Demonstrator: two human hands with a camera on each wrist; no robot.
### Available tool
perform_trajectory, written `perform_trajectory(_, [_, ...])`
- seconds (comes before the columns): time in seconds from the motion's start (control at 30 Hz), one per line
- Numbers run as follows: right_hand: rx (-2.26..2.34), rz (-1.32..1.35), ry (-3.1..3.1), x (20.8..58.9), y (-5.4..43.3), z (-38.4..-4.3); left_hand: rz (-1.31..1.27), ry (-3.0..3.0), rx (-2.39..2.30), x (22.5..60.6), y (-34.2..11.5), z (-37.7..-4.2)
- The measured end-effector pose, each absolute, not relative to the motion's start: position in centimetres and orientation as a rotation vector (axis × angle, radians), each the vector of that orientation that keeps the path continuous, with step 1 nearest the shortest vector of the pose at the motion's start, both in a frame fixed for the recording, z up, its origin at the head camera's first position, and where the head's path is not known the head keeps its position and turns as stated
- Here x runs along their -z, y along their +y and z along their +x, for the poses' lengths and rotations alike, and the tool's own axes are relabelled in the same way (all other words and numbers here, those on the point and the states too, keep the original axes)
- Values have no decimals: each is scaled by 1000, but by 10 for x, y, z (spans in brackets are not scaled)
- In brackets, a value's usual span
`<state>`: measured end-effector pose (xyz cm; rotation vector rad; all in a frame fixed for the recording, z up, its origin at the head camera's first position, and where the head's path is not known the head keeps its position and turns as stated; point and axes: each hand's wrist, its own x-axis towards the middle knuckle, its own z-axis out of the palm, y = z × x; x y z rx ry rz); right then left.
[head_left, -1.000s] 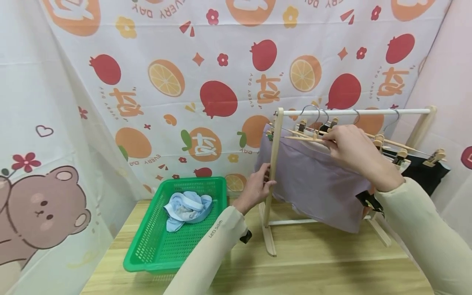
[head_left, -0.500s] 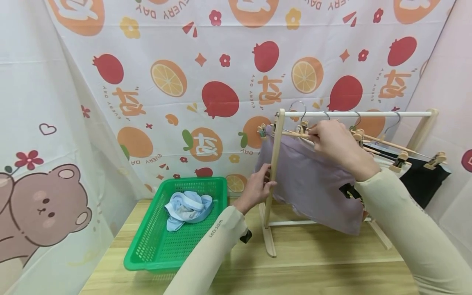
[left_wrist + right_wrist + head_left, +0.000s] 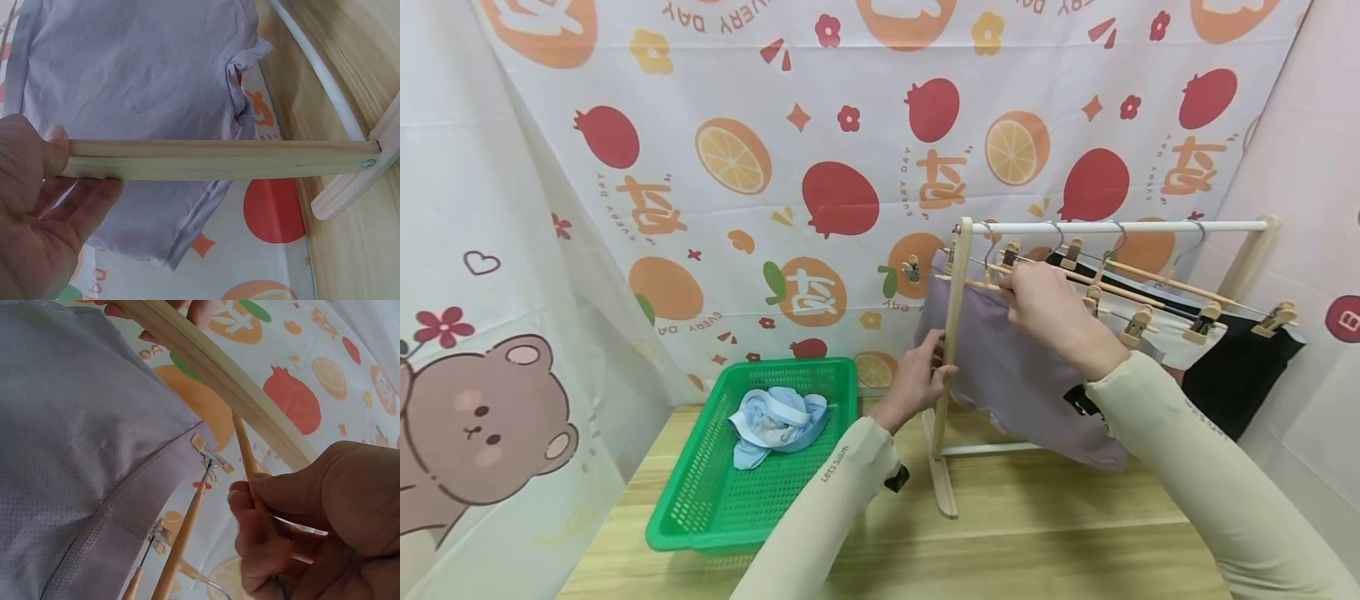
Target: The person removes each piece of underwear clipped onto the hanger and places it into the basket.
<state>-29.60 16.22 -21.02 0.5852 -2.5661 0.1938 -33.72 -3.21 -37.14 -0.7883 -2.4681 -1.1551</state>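
My right hand (image 3: 1051,307) pinches the wooden bar of a clip hanger (image 3: 976,283) between thumb and fingers. In the right wrist view the pinched hanger bar (image 3: 245,447) passes behind the rack's post. Lavender shorts (image 3: 1000,358) hang just below this hand, and a clip (image 3: 212,459) holds their waistband. My left hand (image 3: 913,382) grips the near wooden post (image 3: 953,333) of a small clothes rack, thumb on one side and fingers on the other. The left wrist view shows the shorts (image 3: 144,69) hanging behind that post (image 3: 250,157).
Farther right on the rack's white rail (image 3: 1150,226) hang a white garment (image 3: 1183,343) and black shorts (image 3: 1232,375) on clip hangers. A green basket (image 3: 681,492) with a crumpled light-blue garment (image 3: 778,421) stands left on the wooden table (image 3: 1000,542). A printed curtain hangs behind.
My right hand has moved left with the hanger, whose hook slid along the rail toward the near post. More of the white and black garments shows. The left hand stays on the post.
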Motion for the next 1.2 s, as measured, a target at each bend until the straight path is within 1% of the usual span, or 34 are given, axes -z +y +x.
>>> perform_trajectory(0.4, [-151, 586, -2640, 202, 162, -292, -784, -2470, 1150, 371, -33, -338])
perform_trajectory(0.6, [-137, 599, -2652, 189, 169, -285, -810, -2463, 1149, 373, -32, -338])
perform_trajectory(0.7, [-161, 592, -2622, 178, 177, -282, -806, -2456, 1148, 372, -33, -337])
perform_trajectory(0.93, [-287, 461, -2657, 155, 208, -283, -806, -2452, 1147, 373, -33, -339])
perform_trajectory(1.07, [-279, 445, -2693, 152, 223, -291, -815, -2443, 1161, 373, -33, -339])
perform_trajectory(1.2, [-280, 438, -2760, 158, 232, -301, -815, -2446, 1177, 374, -32, -340])
